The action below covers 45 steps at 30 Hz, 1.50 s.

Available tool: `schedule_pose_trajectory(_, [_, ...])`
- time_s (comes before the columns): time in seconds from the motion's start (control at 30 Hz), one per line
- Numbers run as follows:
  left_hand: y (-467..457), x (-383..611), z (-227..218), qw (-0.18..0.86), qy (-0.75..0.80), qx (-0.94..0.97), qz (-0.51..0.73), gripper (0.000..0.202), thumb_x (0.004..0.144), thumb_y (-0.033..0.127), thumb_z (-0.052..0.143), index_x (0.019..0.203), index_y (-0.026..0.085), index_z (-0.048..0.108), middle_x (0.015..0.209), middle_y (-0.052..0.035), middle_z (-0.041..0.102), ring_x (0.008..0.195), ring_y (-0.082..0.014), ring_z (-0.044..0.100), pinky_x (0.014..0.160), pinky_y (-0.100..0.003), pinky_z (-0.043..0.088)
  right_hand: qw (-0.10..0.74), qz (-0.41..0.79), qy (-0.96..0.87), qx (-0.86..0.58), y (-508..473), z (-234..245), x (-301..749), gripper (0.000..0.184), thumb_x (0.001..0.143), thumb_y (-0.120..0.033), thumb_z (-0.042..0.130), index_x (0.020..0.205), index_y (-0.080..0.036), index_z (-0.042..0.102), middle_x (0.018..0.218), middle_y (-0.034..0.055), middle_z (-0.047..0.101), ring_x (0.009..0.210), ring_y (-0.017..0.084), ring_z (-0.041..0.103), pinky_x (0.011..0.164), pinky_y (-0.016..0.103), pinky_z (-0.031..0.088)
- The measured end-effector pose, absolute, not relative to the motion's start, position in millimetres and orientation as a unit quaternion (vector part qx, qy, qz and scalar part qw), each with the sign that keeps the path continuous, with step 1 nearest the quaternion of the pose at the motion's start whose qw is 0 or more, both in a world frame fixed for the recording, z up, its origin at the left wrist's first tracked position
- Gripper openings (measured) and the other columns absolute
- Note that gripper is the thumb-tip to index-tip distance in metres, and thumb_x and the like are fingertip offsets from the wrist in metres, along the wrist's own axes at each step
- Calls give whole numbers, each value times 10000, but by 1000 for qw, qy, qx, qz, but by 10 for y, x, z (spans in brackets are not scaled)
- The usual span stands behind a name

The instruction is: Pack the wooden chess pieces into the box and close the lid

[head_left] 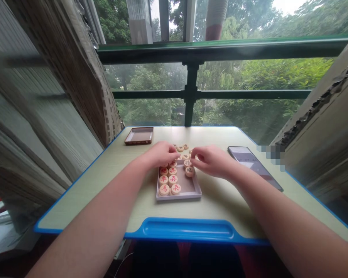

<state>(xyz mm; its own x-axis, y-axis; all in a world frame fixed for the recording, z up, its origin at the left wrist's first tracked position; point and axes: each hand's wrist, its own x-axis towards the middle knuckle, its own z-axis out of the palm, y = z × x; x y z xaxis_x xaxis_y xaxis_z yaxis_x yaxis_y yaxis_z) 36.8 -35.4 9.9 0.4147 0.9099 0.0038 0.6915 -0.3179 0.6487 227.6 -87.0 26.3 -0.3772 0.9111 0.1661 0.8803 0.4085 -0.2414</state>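
A shallow box (178, 197) on the table holds round wooden xiangqi pieces. Red-marked ones, such as a soldier piece (176, 189), fill two columns at its left; black-marked ones, including a cannon piece (189, 171), lie at its right. My left hand (163, 153) reaches over the box's far left corner with its fingers pinched; what they hold, if anything, is hidden. At the far right corner, my right hand (211, 160) has thumb and forefinger curled against a black-marked xiangqi piece (187, 163). Just beyond the box lie several loose pieces (181, 148), partly covered by my hands.
A brown-rimmed box lid (139, 136) lies at the table's far left. At the right rests a phone (253, 166) with its screen lit. The table (110, 193) has a blue edge and a blue tray groove (188, 228) in front. Curtains hang on both sides; a green railing (220, 52) stands behind.
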Motion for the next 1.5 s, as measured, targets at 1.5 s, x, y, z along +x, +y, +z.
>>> schedule_pose_trajectory(1.5, [-138, 283, -56, 145, 492, 833, 208, 301, 734, 217, 482, 928, 215, 712, 1058, -45, 628, 910, -185, 592, 878, -275, 452, 155, 47, -808, -566, -486, -91, 2492, 307, 825, -200, 442, 1071, -179, 624, 1100, 85, 630, 1001, 221, 544, 892, 325, 399])
